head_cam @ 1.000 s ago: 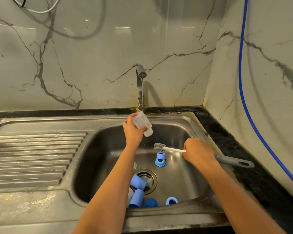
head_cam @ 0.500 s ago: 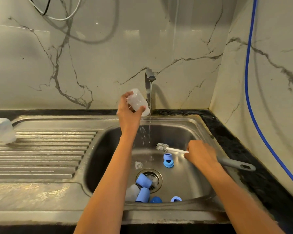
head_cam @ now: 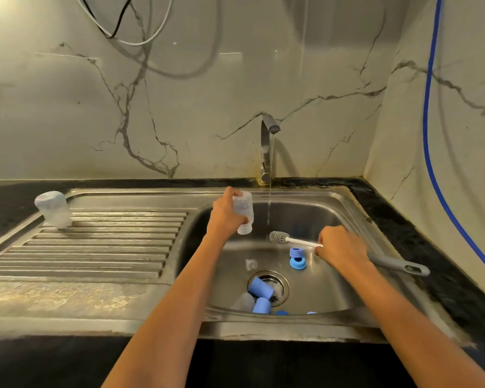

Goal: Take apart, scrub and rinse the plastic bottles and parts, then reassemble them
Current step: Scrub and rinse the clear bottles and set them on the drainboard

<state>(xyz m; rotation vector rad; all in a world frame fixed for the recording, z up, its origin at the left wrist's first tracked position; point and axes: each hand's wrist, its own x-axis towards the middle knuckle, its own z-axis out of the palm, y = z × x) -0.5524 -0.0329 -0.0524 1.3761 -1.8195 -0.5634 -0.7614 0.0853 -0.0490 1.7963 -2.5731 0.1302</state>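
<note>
My left hand (head_cam: 225, 217) grips a clear plastic bottle (head_cam: 243, 212), mouth down, over the sink basin (head_cam: 331, 278), just left of the running water. My right hand (head_cam: 340, 247) holds a bottle brush (head_cam: 280, 236) by its white and grey handle, bristles pointing left above the basin floor. A blue ring part (head_cam: 297, 257) stands under the brush. Two blue caps (head_cam: 259, 295) and a clear bottle (head_cam: 242, 301) lie by the drain. Another clear bottle (head_cam: 53, 209) stands upside down on the drainboard (head_cam: 101, 247).
The tap (head_cam: 267, 147) at the back runs a thin stream. A small clear part (head_cam: 251, 264) lies on the basin floor. Dark counter (head_cam: 420, 247) runs along the right, with a blue hose (head_cam: 429, 135) on the right wall. Cables hang on the back wall.
My left hand has tipped the bottle upright with its mouth down and lowered it away from the water stream. The right hand and brush have barely moved. The view has shifted.
</note>
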